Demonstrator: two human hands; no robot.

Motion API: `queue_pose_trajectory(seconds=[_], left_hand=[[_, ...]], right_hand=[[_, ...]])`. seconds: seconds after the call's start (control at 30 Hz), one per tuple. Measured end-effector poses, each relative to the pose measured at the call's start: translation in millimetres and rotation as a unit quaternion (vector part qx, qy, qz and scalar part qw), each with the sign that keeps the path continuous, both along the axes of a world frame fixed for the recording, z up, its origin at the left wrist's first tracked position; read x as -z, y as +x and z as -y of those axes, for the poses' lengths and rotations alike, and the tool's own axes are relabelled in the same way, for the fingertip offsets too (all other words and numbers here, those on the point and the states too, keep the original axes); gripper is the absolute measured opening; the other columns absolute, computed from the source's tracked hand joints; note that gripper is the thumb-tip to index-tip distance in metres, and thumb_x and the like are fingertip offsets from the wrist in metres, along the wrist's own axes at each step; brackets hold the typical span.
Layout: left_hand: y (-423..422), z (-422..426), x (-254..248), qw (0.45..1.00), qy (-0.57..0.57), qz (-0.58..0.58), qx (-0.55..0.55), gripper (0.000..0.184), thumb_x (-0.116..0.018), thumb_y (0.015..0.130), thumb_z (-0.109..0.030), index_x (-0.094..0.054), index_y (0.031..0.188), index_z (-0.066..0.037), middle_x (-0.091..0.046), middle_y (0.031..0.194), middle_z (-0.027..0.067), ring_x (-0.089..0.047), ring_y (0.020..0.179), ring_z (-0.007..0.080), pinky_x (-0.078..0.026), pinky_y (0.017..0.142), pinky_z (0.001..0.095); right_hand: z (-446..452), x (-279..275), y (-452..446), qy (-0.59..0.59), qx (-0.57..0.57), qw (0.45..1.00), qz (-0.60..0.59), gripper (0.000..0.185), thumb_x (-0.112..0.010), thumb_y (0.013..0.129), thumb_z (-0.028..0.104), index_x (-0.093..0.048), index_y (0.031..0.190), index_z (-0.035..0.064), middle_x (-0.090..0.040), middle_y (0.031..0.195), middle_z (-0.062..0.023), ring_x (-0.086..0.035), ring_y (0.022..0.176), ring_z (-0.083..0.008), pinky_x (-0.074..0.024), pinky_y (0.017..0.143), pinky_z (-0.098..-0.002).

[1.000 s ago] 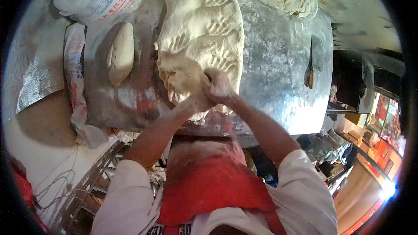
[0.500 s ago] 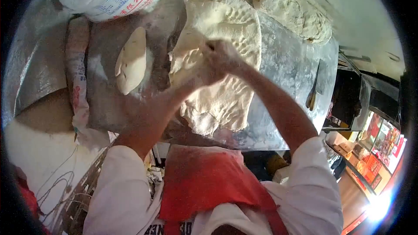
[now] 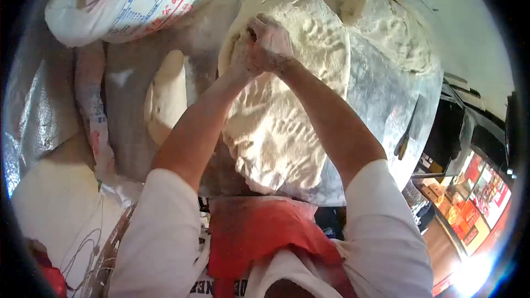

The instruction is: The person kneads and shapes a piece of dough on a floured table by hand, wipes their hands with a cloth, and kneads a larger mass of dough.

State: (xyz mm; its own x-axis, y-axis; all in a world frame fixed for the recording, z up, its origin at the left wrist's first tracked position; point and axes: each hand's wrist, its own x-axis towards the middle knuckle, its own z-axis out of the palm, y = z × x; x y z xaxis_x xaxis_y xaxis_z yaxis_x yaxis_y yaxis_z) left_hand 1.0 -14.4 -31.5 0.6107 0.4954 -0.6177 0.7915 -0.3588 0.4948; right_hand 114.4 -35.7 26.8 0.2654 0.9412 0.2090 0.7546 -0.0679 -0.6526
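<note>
A large, flattened slab of dough point(image 3: 281, 132) lies on the floury metal worktop, its surface covered in knuckle-like dents. My right hand point(image 3: 273, 43) is curled into a fist and presses on the upper left part of the slab. Tight against it, my left hand point(image 3: 247, 57) is also closed and bears down on the dough. Part of the left fingers is hidden by the wrists and the other hand. Left of my forearm lies a smaller, elongated piece of dough point(image 3: 168, 91), apart from the slab.
At the upper left stands a white printed sack point(image 3: 132, 8). More floury dough point(image 3: 389, 33) lies along the back right. Near the worktop's right edge point(image 3: 381, 85) is a knife-like tool point(image 3: 407, 132). A rolled sack point(image 3: 91, 94) borders the left side.
Both hands have moved up and slightly left over the slab, from its middle to its upper left. The camera view has shifted a little, and the arms reach farther out.
</note>
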Motion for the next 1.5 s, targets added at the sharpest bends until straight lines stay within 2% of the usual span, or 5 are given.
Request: queue_pose_trajectory(seconds=[0.53,0.6,0.73,1.0,1.5], left_hand=[[-89,165,-37,0.999,-0.014,0.018,0.038,0.067,-0.068,0.091,-0.037,-0.041,0.138,0.002,-0.056,0.124,0.0177,-0.057,0.116,0.0231,-0.054,0.09,0.0426],[-116,194,-73,0.94,0.06,0.309,-0.135,0.072,-0.071,0.089,-0.044,-0.043,0.136,0.003,-0.056,0.124,0.0166,-0.058,0.116,0.0254,-0.051,0.097,0.0414],[-175,259,124,0.955,0.069,0.236,-0.167,0.079,-0.08,0.079,-0.051,-0.046,0.136,-0.007,-0.055,0.126,0.0136,-0.056,0.117,0.0287,-0.043,0.108,0.0417],[-129,224,-80,0.934,0.296,0.154,0.123,0.049,-0.075,0.083,-0.034,-0.058,0.121,-0.007,-0.061,0.119,0.0114,-0.06,0.113,0.025,-0.049,0.098,0.0381],[32,240,-101,0.831,0.204,0.074,0.512,0.038,-0.058,0.098,-0.037,-0.057,0.118,-0.004,-0.063,0.11,0.01,-0.059,0.104,0.0195,-0.053,0.087,0.0344]], right_hand=[[132,-65,-82,-0.215,0.011,0.968,-0.129,0.014,-0.067,0.086,0.018,-0.065,0.091,0.0048,-0.065,0.095,-0.0152,-0.067,0.082,-0.031,-0.057,0.077,-0.0487],[182,-29,-110,-0.3,-0.047,0.926,-0.223,0.013,-0.066,0.088,0.019,-0.067,0.091,0.0064,-0.066,0.093,-0.0125,-0.069,0.089,-0.0269,-0.057,0.079,-0.0501],[202,15,-134,0.029,-0.116,0.991,-0.056,0.017,-0.067,0.081,0.021,-0.065,0.09,0.007,-0.064,0.092,-0.0115,-0.065,0.08,-0.0308,-0.0558,0.075,-0.0466],[239,-22,-125,-0.052,-0.017,0.984,-0.171,0.02,-0.063,0.086,0.022,-0.063,0.095,0.0036,-0.058,0.088,-0.0175,-0.062,0.083,-0.0359,-0.0516,0.072,-0.0454],[295,-68,12,-0.199,0.17,0.917,-0.302,0.025,-0.06,0.093,0.022,-0.061,0.089,-0.0021,-0.059,0.083,-0.0202,-0.063,0.074,-0.035,-0.0504,0.068,-0.0445]])
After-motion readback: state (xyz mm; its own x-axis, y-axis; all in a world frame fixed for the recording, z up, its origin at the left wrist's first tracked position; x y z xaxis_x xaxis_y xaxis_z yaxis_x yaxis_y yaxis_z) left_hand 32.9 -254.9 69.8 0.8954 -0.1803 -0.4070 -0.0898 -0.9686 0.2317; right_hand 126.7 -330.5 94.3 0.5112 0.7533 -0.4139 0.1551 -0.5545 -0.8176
